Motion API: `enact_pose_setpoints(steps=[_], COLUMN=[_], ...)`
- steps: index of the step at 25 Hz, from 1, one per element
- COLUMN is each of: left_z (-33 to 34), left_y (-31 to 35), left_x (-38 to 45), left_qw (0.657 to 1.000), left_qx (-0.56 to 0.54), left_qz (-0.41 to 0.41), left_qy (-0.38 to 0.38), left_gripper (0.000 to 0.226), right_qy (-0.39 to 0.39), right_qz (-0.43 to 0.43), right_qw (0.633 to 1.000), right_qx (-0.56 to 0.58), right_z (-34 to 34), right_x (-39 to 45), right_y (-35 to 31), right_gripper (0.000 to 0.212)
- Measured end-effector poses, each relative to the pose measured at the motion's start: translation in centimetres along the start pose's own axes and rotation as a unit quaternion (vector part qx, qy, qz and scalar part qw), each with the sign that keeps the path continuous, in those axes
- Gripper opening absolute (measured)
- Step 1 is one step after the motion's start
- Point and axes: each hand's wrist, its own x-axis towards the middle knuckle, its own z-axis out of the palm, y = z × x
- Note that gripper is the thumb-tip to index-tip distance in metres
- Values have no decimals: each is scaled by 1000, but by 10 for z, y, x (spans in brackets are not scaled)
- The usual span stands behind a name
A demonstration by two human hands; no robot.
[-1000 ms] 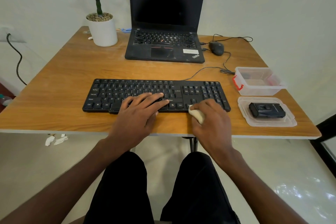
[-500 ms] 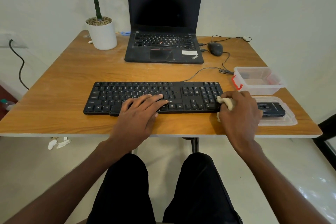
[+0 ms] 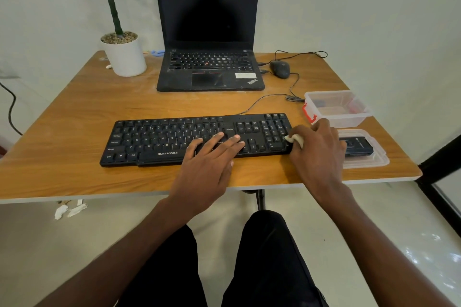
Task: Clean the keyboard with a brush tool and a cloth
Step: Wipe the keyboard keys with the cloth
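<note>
Two hands work the keyboard (image 3: 199, 139), whose long axis runs left to right across the bench (image 3: 74, 112) before you. Your right hand (image 3: 316, 149) pinches the cloth (image 3: 295, 140) in curled fingers against the keyboard's right end; your left hand (image 3: 209, 164) lies flat on the middle keys, fingers straight and slightly spread. Beyond it stand a laptop (image 3: 209, 32) and potted plant (image 3: 122, 52).

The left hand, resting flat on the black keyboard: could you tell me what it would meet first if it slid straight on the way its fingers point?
The left hand points up and right across the black keyboard. It would likely cross the Enter key and navigation cluster first; beyond the far edge lies the thin black cable. Depth is unclear.
</note>
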Motion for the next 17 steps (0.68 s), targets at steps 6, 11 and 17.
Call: enact_pose_setpoints(steps=[6,11,17], left_z=[1,-1,0], left_y=[0,2,2], left_x=[1,0,1], left_qw=[1000,1000,1000], left_qx=[0,-11,-12], left_qz=[-1,-2,-8], left_qy=[1,5,5], left_gripper=[51,49,49], right_qy=[-66,2,-44], right_qz=[-131,-12,-102], right_qw=[984,999,990], right_qx=[100,39,83], right_z=[4,-2,-3], right_x=[-14,5,-1], right_y=[-31,3,-14], right_gripper=[24,33,17])
